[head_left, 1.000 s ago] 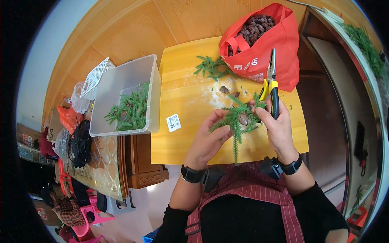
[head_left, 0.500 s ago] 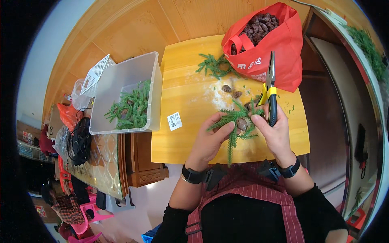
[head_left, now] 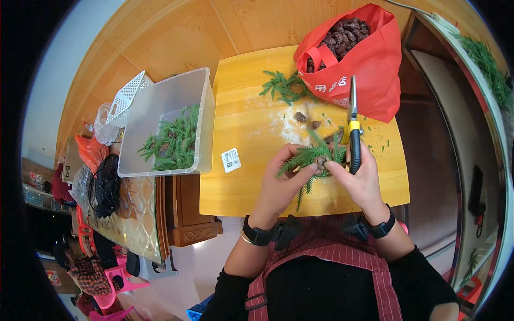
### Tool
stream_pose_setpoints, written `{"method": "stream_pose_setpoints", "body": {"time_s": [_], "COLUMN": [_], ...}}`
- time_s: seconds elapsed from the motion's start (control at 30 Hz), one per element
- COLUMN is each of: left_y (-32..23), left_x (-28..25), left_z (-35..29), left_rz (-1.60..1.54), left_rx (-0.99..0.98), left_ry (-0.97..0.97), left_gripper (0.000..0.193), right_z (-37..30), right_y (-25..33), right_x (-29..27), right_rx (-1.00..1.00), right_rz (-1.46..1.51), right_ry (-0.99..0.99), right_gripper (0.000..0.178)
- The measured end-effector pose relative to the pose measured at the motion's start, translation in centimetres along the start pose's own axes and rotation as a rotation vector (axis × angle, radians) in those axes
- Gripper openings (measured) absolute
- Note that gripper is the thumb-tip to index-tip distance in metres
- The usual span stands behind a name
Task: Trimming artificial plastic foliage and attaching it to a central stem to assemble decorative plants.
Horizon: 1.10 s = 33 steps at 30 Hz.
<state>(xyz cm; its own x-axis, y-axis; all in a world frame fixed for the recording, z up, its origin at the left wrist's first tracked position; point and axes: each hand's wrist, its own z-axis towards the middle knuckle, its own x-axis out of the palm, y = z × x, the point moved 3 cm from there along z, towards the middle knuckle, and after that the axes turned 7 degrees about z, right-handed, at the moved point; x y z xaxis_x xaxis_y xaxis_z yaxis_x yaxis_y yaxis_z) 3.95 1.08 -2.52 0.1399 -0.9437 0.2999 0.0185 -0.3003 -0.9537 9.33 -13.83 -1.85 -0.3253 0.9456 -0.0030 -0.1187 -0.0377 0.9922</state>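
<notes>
Sprigs of green fir [head_left: 308,158] and a small pine cone [head_left: 320,162] sit pinched between both hands over the front of the yellow table [head_left: 251,182]. The left hand [head_left: 278,187] curls its fingers shut around the sprig stems from below. The right hand [head_left: 361,179] presses thumb and forefinger onto the cone while its other fingers clamp the pliers [head_left: 353,125], whose nose points away from the body. By the look of it, cone and greenery are being bound into one little bunch; tightening it likely calls for bringing the pliers' nose round to the cone. Finished-looking bunches lie in the clear plastic bin [head_left: 166,101], and the red bag [head_left: 364,59] holds more cones.
</notes>
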Motion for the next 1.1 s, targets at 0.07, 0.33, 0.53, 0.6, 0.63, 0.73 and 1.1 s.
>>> {"method": "stream_pose_setpoints", "body": {"time_s": [0.07,0.33,0.53,0.6,0.63,0.73,1.1], "left_y": [0.1,-0.1,-0.3,-0.3,-0.3,-0.4,-0.1], "left_x": [0.1,0.4,0.4,0.4,0.3,0.3,0.0], "left_z": [0.0,-0.3,-0.3,-0.3,-0.3,-0.2,-0.3], "left_rz": [0.061,0.09,0.151,0.155,0.166,0.16,0.081], "left_rx": [0.023,0.03,0.033,0.056,0.054,0.038,0.005], "left_ry": [0.054,0.008,0.044,0.055,0.051,0.055,-0.006], "left_gripper": [0.023,0.024,0.025,0.026,0.026,0.025,0.02], "right_z": [0.1,0.4,0.6,0.6,0.6,0.6,0.7], "right_y": [0.0,-0.6,-0.9,-0.9,-0.8,-1.0,-1.3], "right_x": [0.3,0.2,0.2,0.2,0.1,0.0,0.4], "right_rx": [0.003,0.04,0.066,0.084,0.107,0.129,0.238], "right_rz": [0.005,0.01,0.083,0.162,0.153,0.143,0.27], "right_ry": [-0.01,0.009,0.04,0.053,0.072,0.093,0.114], "right_gripper": [0.026,0.024,0.023,0.024,0.025,0.027,0.033]}}
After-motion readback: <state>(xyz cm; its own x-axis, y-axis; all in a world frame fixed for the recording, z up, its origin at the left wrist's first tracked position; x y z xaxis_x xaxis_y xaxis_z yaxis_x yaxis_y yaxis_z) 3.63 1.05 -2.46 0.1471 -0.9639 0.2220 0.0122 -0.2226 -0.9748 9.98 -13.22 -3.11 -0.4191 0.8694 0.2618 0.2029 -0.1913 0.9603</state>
